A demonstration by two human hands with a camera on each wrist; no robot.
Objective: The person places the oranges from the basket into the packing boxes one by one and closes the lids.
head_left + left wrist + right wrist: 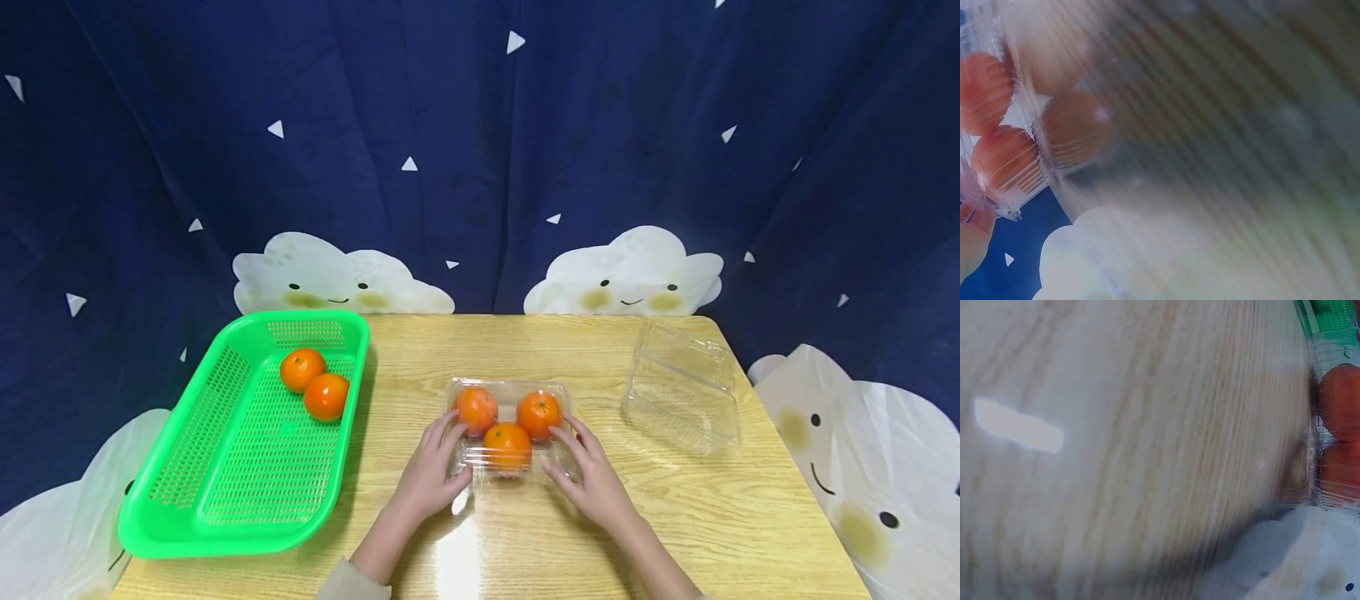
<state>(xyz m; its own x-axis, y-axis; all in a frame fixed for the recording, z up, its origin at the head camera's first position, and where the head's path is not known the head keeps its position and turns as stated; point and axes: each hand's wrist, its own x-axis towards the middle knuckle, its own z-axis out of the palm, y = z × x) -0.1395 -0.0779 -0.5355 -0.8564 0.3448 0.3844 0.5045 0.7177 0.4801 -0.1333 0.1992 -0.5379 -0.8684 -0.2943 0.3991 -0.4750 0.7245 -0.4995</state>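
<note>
Three orange fruits that look like oranges (pixel 538 414) lie in a clear plastic clamshell box (pixel 564 393) at the middle of the table. At the box's left side, my left hand (pixel 431 475) holds it with bent fingers along the side and the thumb near the front corner. My right hand (pixel 596 483) grips the opposite side the same way. Ridged plastic covers the fruits in the left wrist view, where a hand (pixel 974 240) touches one box corner. The right wrist view shows the box (pixel 1314 469) at its right edge.
A green plastic basket (pixel 288 537) stands on the left with two more oranges (pixel 326 397) inside. To the right, a second clear clamshell (pixel 678 392) stands with its lid up. The wooden table (pixel 517 542) ends at a dark blue curtain (pixel 480 167).
</note>
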